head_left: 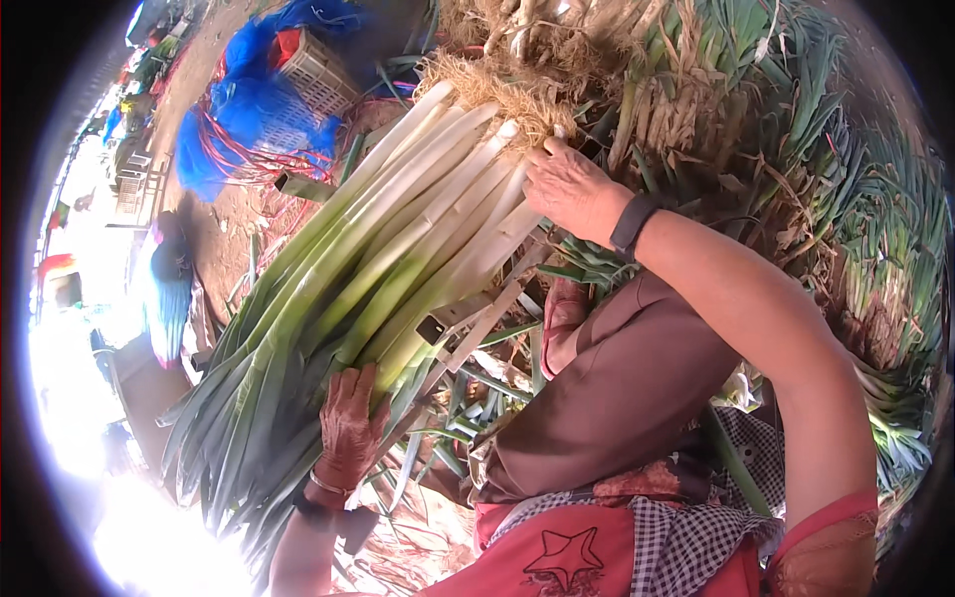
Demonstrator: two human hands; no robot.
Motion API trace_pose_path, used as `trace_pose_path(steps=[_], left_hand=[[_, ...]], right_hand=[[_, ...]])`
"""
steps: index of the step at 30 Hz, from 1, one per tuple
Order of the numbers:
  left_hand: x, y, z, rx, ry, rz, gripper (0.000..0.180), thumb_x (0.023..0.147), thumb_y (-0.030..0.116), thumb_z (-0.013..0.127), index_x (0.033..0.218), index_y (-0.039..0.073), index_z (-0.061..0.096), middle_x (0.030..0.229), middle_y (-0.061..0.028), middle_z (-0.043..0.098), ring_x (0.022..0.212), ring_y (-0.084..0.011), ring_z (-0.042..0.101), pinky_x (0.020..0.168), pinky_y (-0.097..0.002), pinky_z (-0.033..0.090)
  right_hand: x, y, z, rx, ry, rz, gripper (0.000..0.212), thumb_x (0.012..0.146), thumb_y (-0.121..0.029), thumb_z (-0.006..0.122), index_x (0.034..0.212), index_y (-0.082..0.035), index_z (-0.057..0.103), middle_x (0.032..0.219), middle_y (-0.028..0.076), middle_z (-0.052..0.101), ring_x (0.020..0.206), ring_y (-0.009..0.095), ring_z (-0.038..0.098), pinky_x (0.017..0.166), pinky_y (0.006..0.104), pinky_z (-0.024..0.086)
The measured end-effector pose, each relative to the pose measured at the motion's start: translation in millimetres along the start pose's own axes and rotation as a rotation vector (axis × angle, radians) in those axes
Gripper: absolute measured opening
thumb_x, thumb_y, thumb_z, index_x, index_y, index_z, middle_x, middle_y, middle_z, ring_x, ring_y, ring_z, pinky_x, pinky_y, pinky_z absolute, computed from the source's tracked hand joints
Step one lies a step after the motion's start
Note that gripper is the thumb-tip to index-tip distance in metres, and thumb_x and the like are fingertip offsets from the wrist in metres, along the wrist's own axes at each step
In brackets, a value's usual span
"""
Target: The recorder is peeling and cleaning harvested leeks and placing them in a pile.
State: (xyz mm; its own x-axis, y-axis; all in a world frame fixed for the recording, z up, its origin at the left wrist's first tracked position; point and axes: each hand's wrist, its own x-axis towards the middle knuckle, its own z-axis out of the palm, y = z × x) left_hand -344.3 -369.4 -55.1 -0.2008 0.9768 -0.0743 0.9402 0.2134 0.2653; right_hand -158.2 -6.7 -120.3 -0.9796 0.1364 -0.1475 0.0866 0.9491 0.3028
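A thick row of leeks [398, 234] lies slantwise before me, white stems and tangled roots at the far end, dark green leaves toward the lower left. My right hand [575, 189] has its fingers closed around a white stem just below the roots, at the row's right edge. On the green leaves lies my left hand [348, 423], its fingers stretched out over them. Part of a metal frame [458, 320] shows under the row's right side; the rest of it is hidden by the leeks.
More leeks [875, 259] are heaped along the right, and further roots [557, 30] show at the top. Blue netting [254, 99] drapes over a plastic crate [316, 80] at the far left. My bent leg [627, 388] is close to the frame, with loose leaves [477, 403] below it.
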Motion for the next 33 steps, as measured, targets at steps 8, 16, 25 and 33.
trace_pose_path(steps=[8, 16, 25, 33], left_hand=[[2.4, 4.4, -25.6, 0.271, -0.094, 0.087, 0.069, 0.066, 0.019, 0.078, 0.129, 0.005, 0.053, 0.136, -0.0187, 0.044, 0.125, -0.0411, 0.041, 0.105, -0.0558, 0.032], [14.7, -29.8, -31.8, 0.142, -0.417, 0.189, 0.100, 0.066, 0.032, 0.078, 0.150, 0.012, 0.029, 0.157, -0.0216, 0.015, 0.146, -0.0427, 0.010, 0.118, -0.0594, 0.008], [15.5, -53.2, -5.9, 0.188, -0.438, 0.260, 0.098, 0.065, 0.037, 0.078, 0.144, 0.004, 0.033, 0.156, -0.0169, 0.023, 0.145, -0.0430, 0.015, 0.117, -0.0590, 0.013], [17.0, -34.6, -15.2, 0.247, -0.428, 0.228, 0.095, 0.071, 0.043, 0.078, 0.147, 0.006, 0.034, 0.157, -0.0138, 0.024, 0.146, -0.0404, 0.015, 0.117, -0.0564, 0.012]], right_hand=[[-4.8, -8.9, 7.9, -0.157, 0.163, 0.009, 0.012, 0.080, -0.018, 0.060, 0.078, -0.017, 0.072, 0.079, -0.002, 0.066, 0.092, 0.018, 0.058, 0.081, 0.0329, 0.041], [3.1, 0.3, 5.6, -0.094, 0.143, -0.086, 0.007, 0.072, -0.012, 0.065, 0.069, -0.014, 0.071, 0.071, 0.000, 0.066, 0.083, 0.018, 0.065, 0.067, 0.0301, 0.050], [-3.9, -7.1, 11.2, -0.174, 0.259, -0.059, 0.009, 0.073, -0.011, 0.064, 0.067, -0.014, 0.068, 0.071, 0.001, 0.064, 0.082, 0.018, 0.063, 0.073, 0.0296, 0.047], [-37.1, 2.0, 10.8, 0.342, 0.498, -0.018, 0.023, 0.075, -0.002, 0.065, 0.094, -0.003, 0.052, 0.092, 0.008, 0.060, 0.096, 0.028, 0.061, 0.087, 0.0357, 0.052]])
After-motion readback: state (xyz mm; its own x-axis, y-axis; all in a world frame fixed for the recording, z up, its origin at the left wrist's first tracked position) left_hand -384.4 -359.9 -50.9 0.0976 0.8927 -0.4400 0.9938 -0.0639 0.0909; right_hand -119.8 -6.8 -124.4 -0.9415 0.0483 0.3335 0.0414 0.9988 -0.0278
